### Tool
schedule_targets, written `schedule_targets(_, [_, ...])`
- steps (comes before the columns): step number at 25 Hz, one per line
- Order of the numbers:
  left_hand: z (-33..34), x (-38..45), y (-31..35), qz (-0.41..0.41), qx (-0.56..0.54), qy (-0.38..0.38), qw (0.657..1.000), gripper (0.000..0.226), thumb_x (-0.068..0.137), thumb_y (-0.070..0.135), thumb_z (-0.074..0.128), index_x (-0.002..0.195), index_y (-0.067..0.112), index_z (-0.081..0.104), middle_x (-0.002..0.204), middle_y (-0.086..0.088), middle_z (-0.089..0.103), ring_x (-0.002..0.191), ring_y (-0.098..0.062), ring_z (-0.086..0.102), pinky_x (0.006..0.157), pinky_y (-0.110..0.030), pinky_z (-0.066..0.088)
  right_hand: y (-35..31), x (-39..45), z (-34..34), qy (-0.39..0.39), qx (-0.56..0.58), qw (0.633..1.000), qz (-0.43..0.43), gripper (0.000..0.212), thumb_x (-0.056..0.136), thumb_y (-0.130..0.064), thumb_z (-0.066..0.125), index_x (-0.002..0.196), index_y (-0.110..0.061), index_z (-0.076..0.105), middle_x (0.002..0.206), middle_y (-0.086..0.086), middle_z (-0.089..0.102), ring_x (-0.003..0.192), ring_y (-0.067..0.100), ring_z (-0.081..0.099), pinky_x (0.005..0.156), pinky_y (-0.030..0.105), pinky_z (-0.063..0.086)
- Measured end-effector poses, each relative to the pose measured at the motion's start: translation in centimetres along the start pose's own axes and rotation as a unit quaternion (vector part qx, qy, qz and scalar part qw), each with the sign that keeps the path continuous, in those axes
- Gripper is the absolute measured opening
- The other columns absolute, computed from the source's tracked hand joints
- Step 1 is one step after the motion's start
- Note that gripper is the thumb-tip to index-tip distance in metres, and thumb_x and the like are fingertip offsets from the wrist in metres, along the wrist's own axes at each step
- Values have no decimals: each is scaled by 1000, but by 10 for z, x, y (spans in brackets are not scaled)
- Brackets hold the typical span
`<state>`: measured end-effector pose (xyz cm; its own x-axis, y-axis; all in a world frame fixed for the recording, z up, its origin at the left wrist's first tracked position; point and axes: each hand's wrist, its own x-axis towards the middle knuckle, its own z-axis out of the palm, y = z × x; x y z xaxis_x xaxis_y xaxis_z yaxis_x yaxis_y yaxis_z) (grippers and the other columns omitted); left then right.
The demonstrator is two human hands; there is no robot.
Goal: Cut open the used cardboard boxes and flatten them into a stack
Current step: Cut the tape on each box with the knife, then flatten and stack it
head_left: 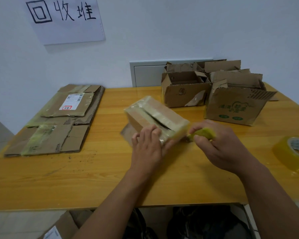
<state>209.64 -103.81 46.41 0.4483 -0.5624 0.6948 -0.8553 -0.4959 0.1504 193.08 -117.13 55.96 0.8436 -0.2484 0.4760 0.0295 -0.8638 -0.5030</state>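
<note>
A small taped cardboard box [154, 114] lies at the middle of the wooden table [93, 178], its top seam slit open along its length. My left hand [147, 147] grips the box's near end, fingers curled over the edge. My right hand [221, 144] sits just right of that end and holds a yellow-green cutter [204, 132] in a fist; its blade is hidden. A stack of flattened boxes [59, 121] lies at the table's left, the top sheet bearing a shipping label.
Two open cardboard boxes [185, 88] [235, 106] stand at the back right, with more behind them. A roll of clear tape [293, 154] lies at the right edge. A paper sign [64, 19] hangs on the wall. More cardboard [62, 228] lies under the table.
</note>
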Motion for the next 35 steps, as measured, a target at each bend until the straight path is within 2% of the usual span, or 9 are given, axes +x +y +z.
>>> schedule_targets(2, [-5,5,-13,-66,25,-36,997,49,93,54,40,108,11,59,117,-10,55,113,-30,49,92,-45,33,5,-2,-4,51,7,999,-4,29,88,-29,45,94,-12,68,80,-3,58,71,7,50,63,13,37])
schedule_targets(4, [-7,4,-21,-59,56,-47,996,46,93,55,41,106,14,59,114,-8,54,110,-29,48,89,-44,32,14,0,2,104,33,994,16,24,90,-27,49,98,-14,68,84,1,62,72,8,52,64,18,40])
schedule_targets(7, [-11,-2,-18,-35,68,-68,995,46,91,61,47,106,18,59,114,-4,54,106,-26,48,85,-41,32,16,11,35,145,101,983,41,22,95,-21,52,114,-21,64,97,-9,64,85,5,59,71,17,44])
schedule_targets(12, [-19,-3,-17,-4,60,-150,987,58,84,69,40,117,25,56,121,3,54,109,-23,45,84,-39,27,23,21,88,124,173,975,61,36,102,-24,50,136,-36,49,123,-8,65,111,6,63,88,27,53])
schedule_targets(17, [-30,20,-31,20,-2,-195,981,50,90,55,25,115,30,60,110,12,55,103,-16,43,82,-33,24,34,24,111,86,160,981,71,38,101,-37,44,139,-41,45,128,-8,64,115,7,60,93,35,52])
schedule_targets(23, [-23,53,-42,76,-66,-280,955,33,85,40,37,103,21,56,97,5,50,92,-14,41,82,-30,30,40,18,121,65,166,980,87,44,100,-45,41,143,-46,32,135,-5,61,126,4,53,100,33,49])
schedule_targets(26, [-16,55,-42,102,-53,-281,953,27,83,40,37,92,19,51,91,3,45,87,-14,33,76,-26,22,43,16,125,69,172,978,92,43,100,-47,40,143,-46,33,138,-7,59,128,3,51,102,33,48])
schedule_targets(30, [-11,59,-42,92,-54,-300,948,33,76,48,26,84,21,42,85,6,39,84,-14,30,74,-30,24,46,17,129,73,182,976,99,43,100,-49,39,143,-50,33,137,-8,59,128,2,51,102,33,48])
schedule_targets(35, [-10,57,-38,70,-100,-241,963,23,76,43,36,85,22,41,74,10,40,77,-12,32,64,-31,25,46,17,130,95,223,964,106,40,101,-46,42,139,-56,37,130,-12,64,122,-3,55,97,17,46])
